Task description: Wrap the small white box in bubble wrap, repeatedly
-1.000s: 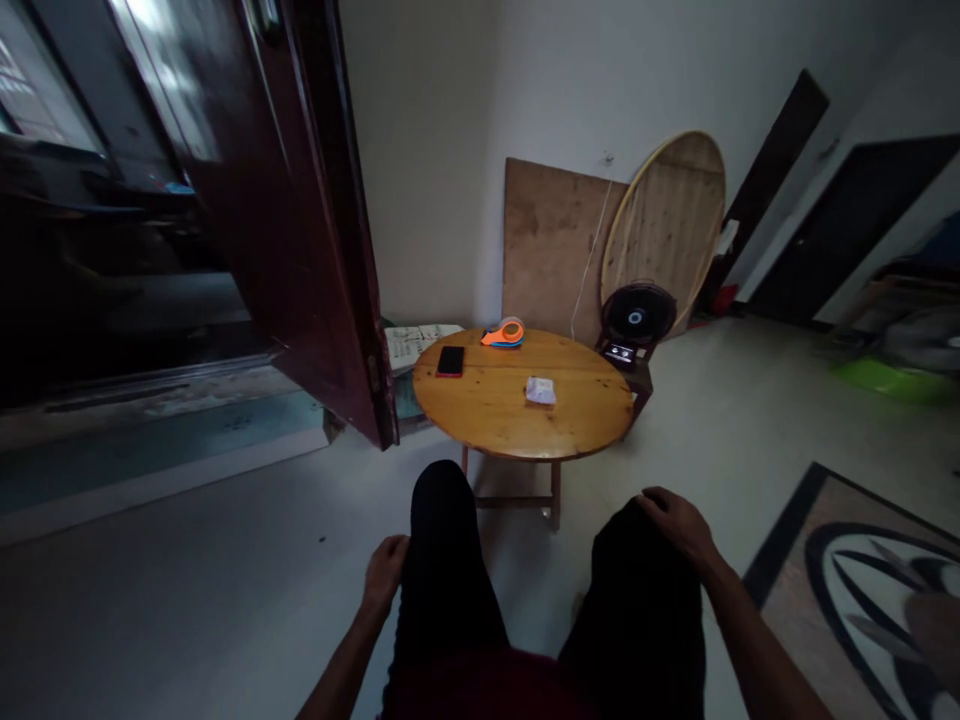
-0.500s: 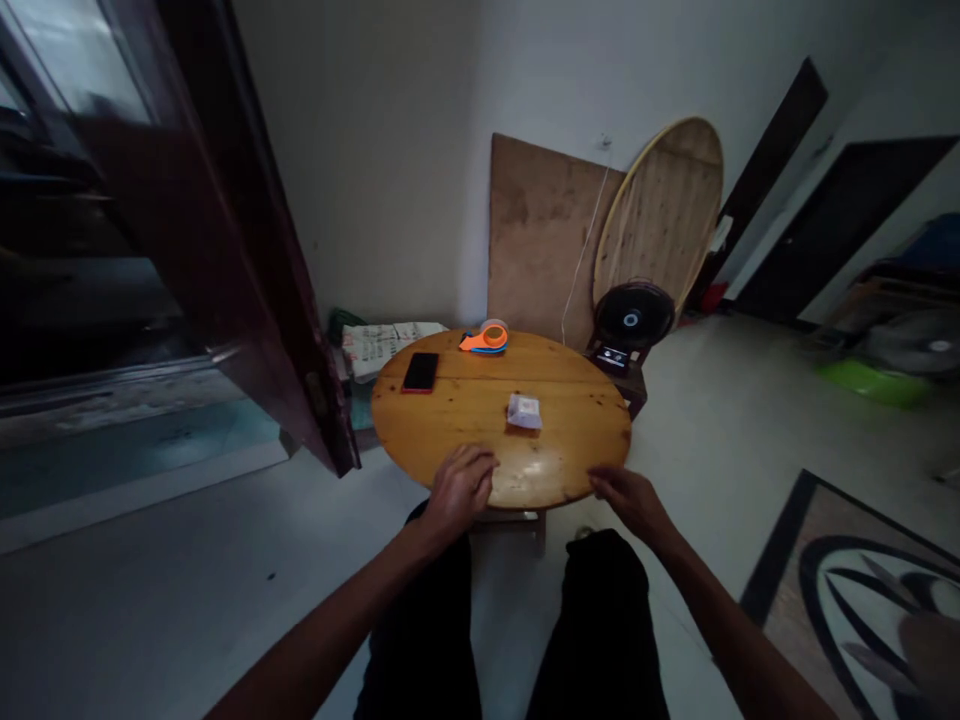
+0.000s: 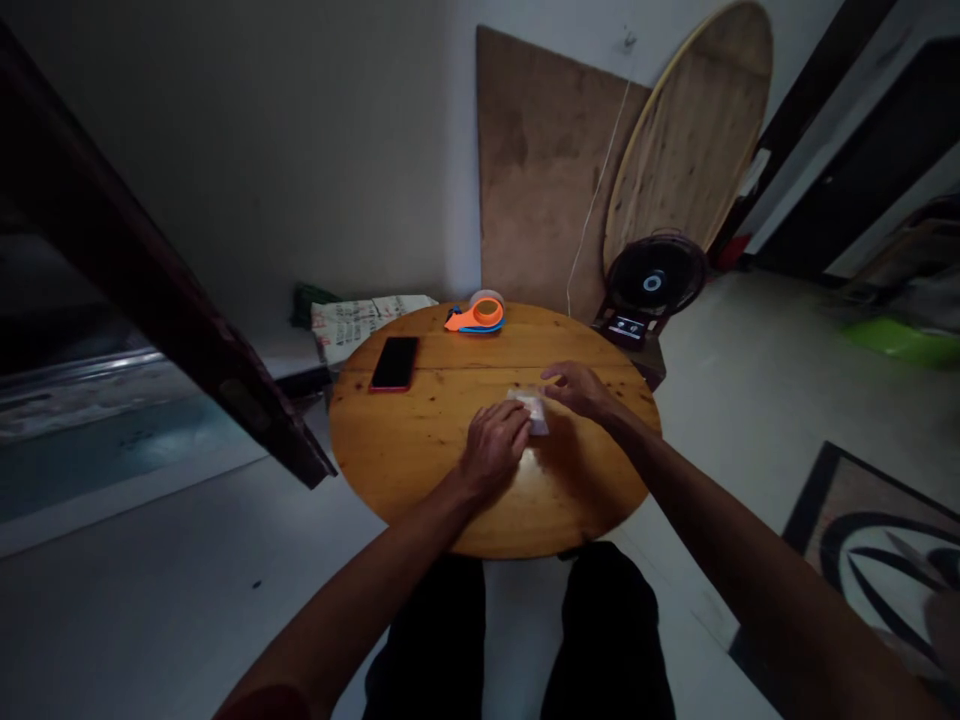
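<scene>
A small whitish packet [image 3: 537,414] with a pale label lies on the round wooden table [image 3: 420,450]. My left hand [image 3: 496,442] is at its left side, fingers curled together and covering part of it. Just above and to the right of the packet, my right hand [image 3: 579,388] hovers with thumb and fingers apart and nothing in them. Its shadow falls on the wood below.
An orange and blue tape dispenser [image 3: 480,315] stands at the table's far edge. A black phone with a red edge [image 3: 395,363] lies at the left. Behind the table are a black fan [image 3: 652,284], a brown board [image 3: 547,160] and a round wooden top [image 3: 690,130].
Both hands have moved forward over the table from its near edge. My left hand has reached the packet, and my right hand has come in beside it. The view has tilted down and closer.
</scene>
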The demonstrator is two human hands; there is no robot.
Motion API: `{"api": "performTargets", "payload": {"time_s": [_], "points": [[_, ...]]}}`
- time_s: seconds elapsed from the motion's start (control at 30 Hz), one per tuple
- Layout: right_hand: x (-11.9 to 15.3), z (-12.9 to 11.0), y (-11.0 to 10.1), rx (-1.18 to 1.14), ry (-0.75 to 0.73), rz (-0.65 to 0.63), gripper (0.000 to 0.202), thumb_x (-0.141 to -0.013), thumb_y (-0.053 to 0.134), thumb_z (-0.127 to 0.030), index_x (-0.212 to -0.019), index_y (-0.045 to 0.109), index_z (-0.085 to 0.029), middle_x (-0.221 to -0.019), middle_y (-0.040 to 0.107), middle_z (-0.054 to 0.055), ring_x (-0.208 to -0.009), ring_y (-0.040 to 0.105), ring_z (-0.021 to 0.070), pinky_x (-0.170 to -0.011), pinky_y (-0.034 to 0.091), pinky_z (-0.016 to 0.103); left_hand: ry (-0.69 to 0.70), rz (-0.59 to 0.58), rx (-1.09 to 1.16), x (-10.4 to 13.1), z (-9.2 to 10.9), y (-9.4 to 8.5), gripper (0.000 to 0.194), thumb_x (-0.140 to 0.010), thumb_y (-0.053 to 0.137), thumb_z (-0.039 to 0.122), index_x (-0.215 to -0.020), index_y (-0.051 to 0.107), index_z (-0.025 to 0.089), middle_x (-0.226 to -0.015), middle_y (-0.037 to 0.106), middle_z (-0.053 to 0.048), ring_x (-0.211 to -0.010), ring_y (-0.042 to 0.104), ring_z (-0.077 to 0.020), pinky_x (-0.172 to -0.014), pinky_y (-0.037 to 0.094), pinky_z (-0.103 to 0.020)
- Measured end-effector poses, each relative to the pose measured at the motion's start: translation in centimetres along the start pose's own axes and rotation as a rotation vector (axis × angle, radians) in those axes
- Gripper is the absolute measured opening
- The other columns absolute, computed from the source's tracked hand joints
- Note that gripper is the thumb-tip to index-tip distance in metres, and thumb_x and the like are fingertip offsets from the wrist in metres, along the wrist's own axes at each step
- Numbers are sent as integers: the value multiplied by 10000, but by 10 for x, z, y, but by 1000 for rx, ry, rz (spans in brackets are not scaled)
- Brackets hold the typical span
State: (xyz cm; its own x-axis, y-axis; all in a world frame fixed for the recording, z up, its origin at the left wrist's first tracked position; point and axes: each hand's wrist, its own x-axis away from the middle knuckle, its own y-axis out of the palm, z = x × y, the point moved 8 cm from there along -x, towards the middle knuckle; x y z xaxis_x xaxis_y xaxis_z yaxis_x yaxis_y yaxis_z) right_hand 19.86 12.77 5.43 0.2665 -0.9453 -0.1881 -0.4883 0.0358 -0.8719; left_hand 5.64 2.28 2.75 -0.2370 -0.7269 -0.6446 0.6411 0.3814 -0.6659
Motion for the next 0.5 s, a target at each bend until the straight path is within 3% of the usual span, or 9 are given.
{"api": "performTargets", "payload": {"time_s": [0.13,0.27,0.5], "points": [[-22,-1,18,118,-21,-63,322,-767,702,-308,-1052,721,-159,-937,734,79,-777,651,160,-680,468,235,10,-10,3,-1,-1,0,231,-925,518,217,-1087,681,204,-1148,688,-74,-1021,622,-215,-882,477,-380],[-37,-5,27,155,-61,-139,168,-771,626,-191,-874,757,-171,-839,739,36,-716,624,120,-631,423,191,12,-37,-24,-3,-1,1,222,-904,543,189,-1078,678,211,-1162,685,-72,-1020,621,-216,-864,466,-376],[-29,-23,21,-4,-102,-207,177,-762,605,-179,-815,764,-123,-751,723,28,-679,612,119,-586,391,185,11,-48,-38,-4,-1,4,246,-893,548,165,-1093,677,231,-1167,687,-54,-1006,620,-211,-846,451,-365]]}}
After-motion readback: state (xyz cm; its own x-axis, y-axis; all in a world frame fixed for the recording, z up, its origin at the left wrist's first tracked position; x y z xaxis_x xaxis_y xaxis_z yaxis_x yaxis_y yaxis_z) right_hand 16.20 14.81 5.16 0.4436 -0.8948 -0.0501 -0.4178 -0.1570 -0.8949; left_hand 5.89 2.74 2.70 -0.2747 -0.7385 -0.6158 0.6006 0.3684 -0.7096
